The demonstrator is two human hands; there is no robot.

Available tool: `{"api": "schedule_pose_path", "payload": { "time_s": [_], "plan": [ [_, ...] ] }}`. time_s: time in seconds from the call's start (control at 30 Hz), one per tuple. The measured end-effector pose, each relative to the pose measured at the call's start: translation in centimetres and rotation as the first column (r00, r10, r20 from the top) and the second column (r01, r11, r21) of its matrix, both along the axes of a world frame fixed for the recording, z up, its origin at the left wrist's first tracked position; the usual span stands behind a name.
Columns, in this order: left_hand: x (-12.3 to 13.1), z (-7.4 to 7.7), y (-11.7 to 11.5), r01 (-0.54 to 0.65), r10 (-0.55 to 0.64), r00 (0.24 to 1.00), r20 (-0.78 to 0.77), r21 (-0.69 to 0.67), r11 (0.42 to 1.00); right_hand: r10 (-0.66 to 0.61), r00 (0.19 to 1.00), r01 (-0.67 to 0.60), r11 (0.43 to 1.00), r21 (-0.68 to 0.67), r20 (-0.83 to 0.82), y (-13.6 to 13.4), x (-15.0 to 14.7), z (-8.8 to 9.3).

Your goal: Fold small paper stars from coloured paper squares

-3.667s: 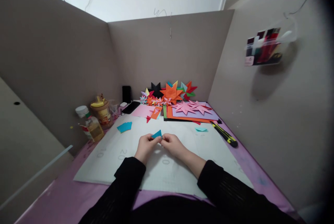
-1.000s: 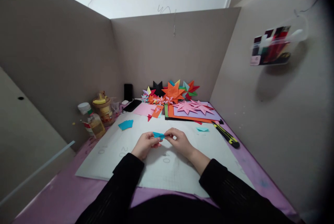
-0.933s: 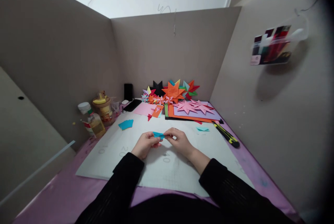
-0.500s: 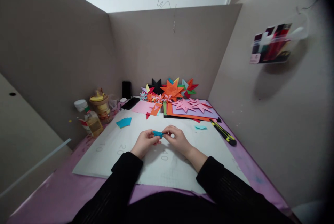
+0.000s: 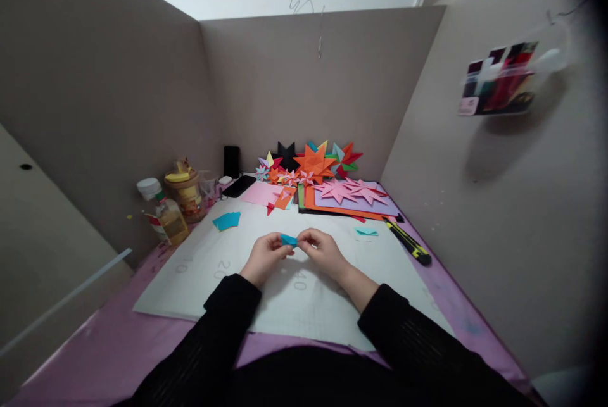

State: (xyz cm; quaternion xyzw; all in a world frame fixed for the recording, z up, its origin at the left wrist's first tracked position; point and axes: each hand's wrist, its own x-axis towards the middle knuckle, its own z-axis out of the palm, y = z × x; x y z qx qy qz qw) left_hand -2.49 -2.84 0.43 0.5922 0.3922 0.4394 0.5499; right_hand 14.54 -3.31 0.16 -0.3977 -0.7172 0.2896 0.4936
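Between my two hands is a small folded piece of blue paper, held over the middle of the white board. My left hand pinches its left end between thumb and fingers. At its right end, my right hand grips the paper with thumb and fingertips pressed together. Part of the paper is hidden by my fingers. A small fan of blue paper pieces lies on the board to the left. To the right rests a folded light-turquoise paper piece.
Folded paper stars stand at the back, with pink stars on stacked coloured sheets. A yellow-black utility knife lies at right. Left are a glue bottle, a jar and a phone. Grey partitions enclose the table.
Both hands keep their pinch on the blue paper, which is tilted slightly differently and shows more of its face. The whole view has shifted a little.
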Motion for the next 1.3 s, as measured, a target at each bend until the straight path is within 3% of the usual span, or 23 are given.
{"api": "schedule_pose_path", "payload": {
  "time_s": [0.1,0.3,0.6,0.7,0.97,1.3],
  "plan": [
    [0.0,-0.2,0.1,-0.010,0.010,1.000,0.004,0.036,0.999,0.026,0.997,-0.032,0.996,-0.085,-0.071,0.1,-0.2,-0.3],
    [0.3,-0.2,0.1,-0.045,0.047,0.998,-0.027,0.083,0.996,-0.044,0.970,0.011,0.991,-0.137,-0.239,0.2,-0.7,-0.5],
    [0.1,0.0,0.1,-0.158,0.202,0.962,-0.182,0.227,0.961,-0.054,0.989,0.039,0.993,-0.111,-0.136,0.0,-1.0,-0.8],
    [0.0,0.0,0.2,-0.166,0.207,0.963,-0.172,0.225,0.960,-0.092,0.994,0.085,0.991,-0.103,-0.064,0.2,-0.8,-0.6],
    [0.2,0.4,-0.1,-0.165,0.215,0.959,-0.186,0.252,0.953,-0.116,0.993,0.113,0.990,0.081,0.027,-0.3,-0.8,0.3],
    [0.4,0.5,-0.2,-0.169,0.237,0.946,-0.224,0.284,0.944,-0.126,0.990,0.124,0.992,0.028,0.065,-0.1,-1.5,0.3]
  ]
}}
